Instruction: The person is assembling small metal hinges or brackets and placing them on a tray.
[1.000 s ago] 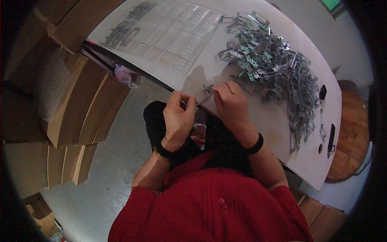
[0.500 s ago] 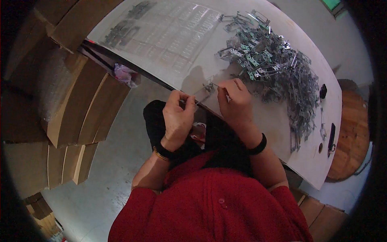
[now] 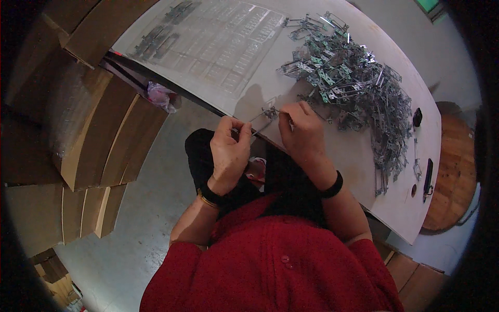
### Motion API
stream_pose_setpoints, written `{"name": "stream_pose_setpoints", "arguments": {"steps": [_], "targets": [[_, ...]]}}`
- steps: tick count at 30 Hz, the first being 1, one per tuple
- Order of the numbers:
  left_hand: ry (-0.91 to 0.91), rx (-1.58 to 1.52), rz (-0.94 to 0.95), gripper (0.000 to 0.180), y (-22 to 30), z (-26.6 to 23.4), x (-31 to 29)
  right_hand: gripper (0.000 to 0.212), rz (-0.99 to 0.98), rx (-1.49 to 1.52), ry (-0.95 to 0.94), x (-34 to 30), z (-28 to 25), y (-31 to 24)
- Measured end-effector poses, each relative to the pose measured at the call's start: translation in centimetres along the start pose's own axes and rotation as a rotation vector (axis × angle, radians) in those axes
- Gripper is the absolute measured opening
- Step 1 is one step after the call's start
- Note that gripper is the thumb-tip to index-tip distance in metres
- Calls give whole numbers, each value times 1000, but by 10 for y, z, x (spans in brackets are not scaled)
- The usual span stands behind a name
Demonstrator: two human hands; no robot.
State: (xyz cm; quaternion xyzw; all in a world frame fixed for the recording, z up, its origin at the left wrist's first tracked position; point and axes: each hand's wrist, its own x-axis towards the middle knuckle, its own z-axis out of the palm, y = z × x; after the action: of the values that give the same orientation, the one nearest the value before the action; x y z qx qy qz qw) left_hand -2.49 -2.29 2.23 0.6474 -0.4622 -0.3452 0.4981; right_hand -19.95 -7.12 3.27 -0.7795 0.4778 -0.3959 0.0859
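Observation:
Over the table's near edge, my left hand (image 3: 229, 151) pinches one end of a thin metal wire bracket (image 3: 266, 115) between thumb and fingers. My right hand (image 3: 303, 134) is closed at the bracket's other end, its fingertips by the small dark clip part there. Whether the right fingers grip the bracket itself or a small piece on it is too fine to make out. To the right of both hands spreads a large heap of similar metal brackets (image 3: 343, 78), tangled together.
A clear plastic tray (image 3: 218, 47) with many compartments lies at the far left of the table (image 3: 358, 156); dark parts fill some of them. Cardboard boxes (image 3: 93, 135) are stacked on the left. A round wooden stool (image 3: 451, 177) and a black tool (image 3: 428, 179) are at the right.
My right fingertips have shifted very slightly at the bracket's end. My left hand keeps its pinch almost in the same place.

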Motion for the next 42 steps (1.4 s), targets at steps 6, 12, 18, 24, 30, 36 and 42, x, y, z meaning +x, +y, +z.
{"name": "stream_pose_setpoints", "arguments": {"steps": [6,12,18,24,30,36,42], "targets": [[19,1,58,14,-6,1,0,14,-6,9,19,-1,4,3],[2,20,39,15,-1,-1,0,13,-7,-9,14,0,3,2],[8,8,35,15,-7,0,0,13,-33,9,41,0,3,3],[-18,-101,-55,18,-18,0,3,15,4,74,38,-1,-2,-2],[-100,-313,-199,20,-7,-7,1,15,-37,55,66,3,-15,-12],[-104,-369,-181,19,2,-9,-2,17,-85,59,88,5,-18,-17],[-64,-347,-73,15,5,-6,-9,17,-103,71,88,4,-19,-19]]}}
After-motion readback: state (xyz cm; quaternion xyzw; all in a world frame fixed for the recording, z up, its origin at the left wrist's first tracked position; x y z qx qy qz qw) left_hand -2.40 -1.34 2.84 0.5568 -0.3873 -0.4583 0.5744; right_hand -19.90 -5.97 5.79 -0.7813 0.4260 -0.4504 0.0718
